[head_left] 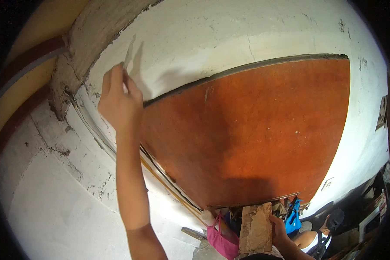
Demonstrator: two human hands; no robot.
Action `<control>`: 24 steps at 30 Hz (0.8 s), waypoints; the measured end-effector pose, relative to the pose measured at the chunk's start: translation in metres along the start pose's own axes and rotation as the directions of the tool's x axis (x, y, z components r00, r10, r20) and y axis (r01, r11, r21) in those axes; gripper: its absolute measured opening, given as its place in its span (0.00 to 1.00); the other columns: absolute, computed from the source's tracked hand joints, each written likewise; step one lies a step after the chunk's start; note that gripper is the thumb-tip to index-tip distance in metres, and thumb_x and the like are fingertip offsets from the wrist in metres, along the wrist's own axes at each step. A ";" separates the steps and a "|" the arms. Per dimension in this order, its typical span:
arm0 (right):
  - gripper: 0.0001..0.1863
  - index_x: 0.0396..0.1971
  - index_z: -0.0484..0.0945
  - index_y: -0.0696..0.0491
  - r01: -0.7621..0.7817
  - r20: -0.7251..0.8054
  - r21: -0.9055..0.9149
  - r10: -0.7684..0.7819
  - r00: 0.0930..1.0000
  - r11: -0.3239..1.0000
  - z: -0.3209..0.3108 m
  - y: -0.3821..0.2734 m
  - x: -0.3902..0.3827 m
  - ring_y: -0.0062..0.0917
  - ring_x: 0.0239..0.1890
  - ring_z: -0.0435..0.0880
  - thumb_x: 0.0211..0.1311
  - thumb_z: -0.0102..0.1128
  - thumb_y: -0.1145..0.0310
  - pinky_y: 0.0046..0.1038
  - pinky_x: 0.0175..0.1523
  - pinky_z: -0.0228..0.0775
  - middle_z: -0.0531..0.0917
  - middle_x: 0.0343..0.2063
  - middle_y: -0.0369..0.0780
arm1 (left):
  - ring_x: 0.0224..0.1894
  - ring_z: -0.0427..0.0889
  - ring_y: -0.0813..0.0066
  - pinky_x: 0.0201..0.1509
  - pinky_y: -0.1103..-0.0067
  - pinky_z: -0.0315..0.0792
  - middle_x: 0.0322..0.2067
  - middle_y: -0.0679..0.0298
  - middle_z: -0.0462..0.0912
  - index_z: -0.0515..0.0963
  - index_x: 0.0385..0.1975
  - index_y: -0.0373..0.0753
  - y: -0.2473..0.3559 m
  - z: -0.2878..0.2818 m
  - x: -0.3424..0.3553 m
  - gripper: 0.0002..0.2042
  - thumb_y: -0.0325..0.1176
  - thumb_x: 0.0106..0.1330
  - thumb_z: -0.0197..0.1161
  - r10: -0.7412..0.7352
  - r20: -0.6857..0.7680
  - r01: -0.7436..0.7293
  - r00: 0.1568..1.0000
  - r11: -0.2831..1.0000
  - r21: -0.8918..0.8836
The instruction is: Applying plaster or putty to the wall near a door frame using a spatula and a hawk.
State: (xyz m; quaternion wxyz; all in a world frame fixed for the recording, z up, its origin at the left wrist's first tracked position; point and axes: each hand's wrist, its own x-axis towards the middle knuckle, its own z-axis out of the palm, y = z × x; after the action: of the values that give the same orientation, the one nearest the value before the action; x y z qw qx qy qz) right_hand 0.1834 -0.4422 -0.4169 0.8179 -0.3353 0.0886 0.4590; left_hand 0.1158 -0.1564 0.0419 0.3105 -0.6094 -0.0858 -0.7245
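Observation:
My left hand point(120, 97) is raised at the upper left, its fingers closed round a putty knife point(129, 52). The knife's thin blade appears nearly edge-on against the off-white wall point(186, 47), and its shadow falls just to the right. Most of the handle is hidden in my fingers. Low in the view, my right hand point(280, 229) grips the right edge of a rough wooden board point(255, 229). A tan, crusty layer covers the board's face. Between the hands spreads a large orange-red panel point(264, 130) set in the wall.
Cables point(169, 180) run diagonally along the wall's corner. Cracked plaster point(60, 151) lies left of my forearm. Below hang a pink bag point(223, 242) and a blue bag point(294, 216). Another person point(323, 236) in a dark cap is at the lower right, near piled items point(368, 225).

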 end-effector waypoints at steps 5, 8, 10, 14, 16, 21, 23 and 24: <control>0.20 0.45 0.72 0.63 0.037 0.038 0.050 -0.039 0.999 0.998 -0.005 -0.005 -0.003 0.37 0.38 0.82 0.61 0.49 0.61 0.37 0.45 0.76 0.80 0.38 0.48 | 0.30 0.81 0.68 0.26 0.72 0.76 0.39 0.67 0.79 0.75 0.36 0.47 0.000 0.033 0.015 0.10 0.26 0.55 0.57 0.243 0.097 -0.252 0.965 0.962 0.106; 0.20 0.45 0.72 0.63 0.040 0.004 0.039 -0.041 0.999 0.998 -0.007 -0.005 -0.001 0.37 0.39 0.81 0.61 0.49 0.62 0.38 0.46 0.76 0.80 0.38 0.48 | 0.28 0.80 0.70 0.25 0.73 0.77 0.40 0.69 0.78 0.74 0.34 0.47 0.004 0.045 0.005 0.09 0.25 0.54 0.56 0.311 0.209 -0.348 0.927 0.921 0.176; 0.20 0.45 0.72 0.63 0.045 -0.031 0.017 -0.044 0.999 0.999 -0.009 -0.004 0.001 0.37 0.39 0.81 0.61 0.49 0.62 0.38 0.46 0.75 0.80 0.38 0.48 | 0.26 0.79 0.71 0.22 0.76 0.76 0.40 0.71 0.77 0.73 0.31 0.46 0.007 0.046 -0.003 0.08 0.25 0.53 0.56 0.387 0.247 -0.440 0.888 0.873 0.212; 0.20 0.47 0.71 0.62 0.032 0.019 0.019 -0.032 0.999 0.999 -0.016 -0.002 0.007 0.37 0.41 0.80 0.61 0.48 0.62 0.39 0.48 0.73 0.80 0.39 0.47 | 0.26 0.79 0.71 0.20 0.76 0.75 0.39 0.69 0.77 0.72 0.31 0.46 0.010 0.033 -0.007 0.07 0.25 0.54 0.56 0.411 0.215 -0.450 0.886 0.874 0.186; 0.19 0.45 0.72 0.63 0.017 -0.020 0.045 -0.016 1.000 0.999 -0.016 -0.003 0.008 0.38 0.39 0.81 0.61 0.50 0.64 0.38 0.46 0.75 0.80 0.38 0.48 | 0.27 0.78 0.68 0.19 0.75 0.75 0.35 0.65 0.76 0.71 0.32 0.45 0.006 0.028 0.002 0.07 0.26 0.54 0.56 0.345 0.209 -0.384 0.915 0.904 0.188; 0.18 0.44 0.72 0.64 -0.001 -0.022 0.009 0.001 1.000 1.000 -0.014 -0.004 0.005 0.39 0.40 0.81 0.60 0.49 0.65 0.39 0.47 0.74 0.80 0.38 0.48 | 0.27 0.78 0.67 0.20 0.75 0.75 0.32 0.63 0.74 0.70 0.32 0.43 0.006 0.047 0.023 0.06 0.27 0.55 0.56 0.341 0.225 -0.388 0.913 0.896 0.216; 0.19 0.45 0.72 0.64 0.014 -0.006 0.000 -0.014 1.000 1.000 -0.013 -0.002 0.004 0.39 0.40 0.81 0.60 0.49 0.65 0.39 0.47 0.74 0.80 0.38 0.48 | 0.27 0.78 0.67 0.20 0.76 0.75 0.32 0.63 0.73 0.70 0.31 0.43 0.010 0.052 0.013 0.06 0.27 0.55 0.56 0.341 0.277 -0.408 0.899 0.881 0.239; 0.19 0.45 0.72 0.64 0.016 0.006 0.022 -0.016 1.000 1.000 -0.013 -0.001 0.004 0.39 0.40 0.81 0.61 0.49 0.64 0.39 0.47 0.74 0.80 0.38 0.48 | 0.28 0.78 0.68 0.20 0.76 0.75 0.32 0.63 0.73 0.69 0.31 0.42 0.014 0.052 0.004 0.06 0.27 0.55 0.56 0.365 0.269 -0.426 0.891 0.877 0.223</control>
State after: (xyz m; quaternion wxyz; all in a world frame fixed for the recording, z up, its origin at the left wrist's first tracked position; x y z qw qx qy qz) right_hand 0.1881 -0.4477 -0.4280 0.8255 -0.3257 0.0884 0.4524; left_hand 0.1665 -0.1426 0.0552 0.5233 -0.6403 -0.0924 -0.5546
